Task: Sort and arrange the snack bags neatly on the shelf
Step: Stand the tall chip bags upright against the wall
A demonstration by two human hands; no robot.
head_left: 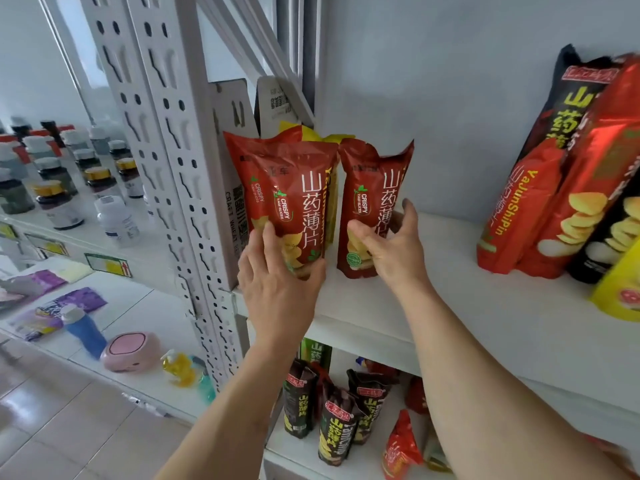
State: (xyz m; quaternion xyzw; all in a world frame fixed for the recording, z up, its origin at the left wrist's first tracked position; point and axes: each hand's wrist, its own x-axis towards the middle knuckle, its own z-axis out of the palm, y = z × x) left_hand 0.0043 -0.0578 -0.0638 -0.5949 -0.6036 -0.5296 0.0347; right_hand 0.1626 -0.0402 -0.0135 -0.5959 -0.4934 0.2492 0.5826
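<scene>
On the white shelf (433,306), two red snack bags stand upright side by side. My left hand (277,282) grips the bottom of the left red bag (294,195), thumb on its front. My right hand (391,247) holds the lower part of the right red bag (370,188), thumb in front and fingers behind. Another red bag (242,174) and a yellow bag (318,135) stand just behind the left one. At the shelf's right end, tall red and black bags (561,188) lean together, with a yellow bag (620,292) in front.
A white perforated shelf post (166,140) rises left of the bags, with cardboard boxes (235,109) behind it. The lower shelf holds several black and red snack bags (339,420). Bottles (55,174) and small items fill the shelving to the left.
</scene>
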